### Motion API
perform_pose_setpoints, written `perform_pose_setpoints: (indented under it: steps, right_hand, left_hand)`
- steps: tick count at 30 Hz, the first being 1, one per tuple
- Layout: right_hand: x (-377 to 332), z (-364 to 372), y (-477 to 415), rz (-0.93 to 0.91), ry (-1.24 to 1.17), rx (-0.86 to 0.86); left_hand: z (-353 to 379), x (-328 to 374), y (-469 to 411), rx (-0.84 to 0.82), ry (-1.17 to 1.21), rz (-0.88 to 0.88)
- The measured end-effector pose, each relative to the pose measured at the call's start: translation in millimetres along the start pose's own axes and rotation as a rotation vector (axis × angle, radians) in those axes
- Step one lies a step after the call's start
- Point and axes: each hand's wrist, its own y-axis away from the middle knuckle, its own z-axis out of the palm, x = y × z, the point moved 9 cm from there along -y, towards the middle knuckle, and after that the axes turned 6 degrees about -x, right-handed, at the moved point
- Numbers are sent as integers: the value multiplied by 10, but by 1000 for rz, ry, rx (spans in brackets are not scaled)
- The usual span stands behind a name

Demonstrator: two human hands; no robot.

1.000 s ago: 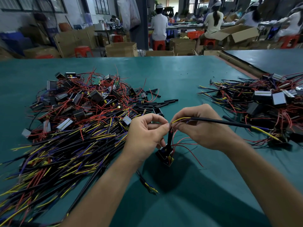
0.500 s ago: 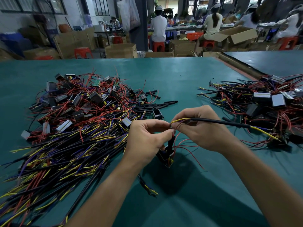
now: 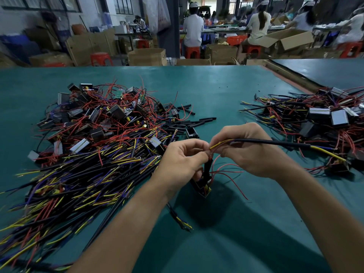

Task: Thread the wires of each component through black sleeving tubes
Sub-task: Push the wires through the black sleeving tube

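Note:
A small black component (image 3: 202,187) hangs just above the green table (image 3: 216,91) at the centre, below my hands. My left hand (image 3: 181,162) pinches a short black sleeving tube (image 3: 207,167) that stands up from the component. My right hand (image 3: 248,150) pinches thin red wires (image 3: 226,170) at the tube's top end. A long black sleeved lead (image 3: 275,142) with yellow and blue wire ends runs through my right hand toward the right. A heap of short black sleeving tubes (image 3: 189,123) lies just beyond my hands.
A big pile of components with red, yellow and blue wires (image 3: 94,138) fills the table's left. A second pile of components (image 3: 319,123) lies at the right. A loose sleeved lead (image 3: 179,219) lies near my left forearm. People sit among cardboard boxes (image 3: 146,57) behind.
My hands have stayed at the same spot. My left fingers have closed in toward my right fingertips at the top of the short tube.

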Motion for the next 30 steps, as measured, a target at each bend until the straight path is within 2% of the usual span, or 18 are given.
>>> perform_pose_setpoints:
  steps: [3,10,18,22,25,30]
  right_hand:
    - [-8,6,-1,-10,3,-17]
    - [63,-60,15,30,76,62]
    - [85,-45,4,40,117,46]
    - [84,-33,7,46,136,52]
    - [70,-18,4,61,125,48]
    - [45,32,5,68,64,1]
  left_hand:
    - [61,-38,1,-96,39,-65]
    - [-91,44,-14,95,-71,109]
    - [-117,98,1,148,-101,216]
    - [-124,140,18,169,-232,239]
    - [-76,132,22,144,-263,229]
    - [42,29,-19,13,-142,132]
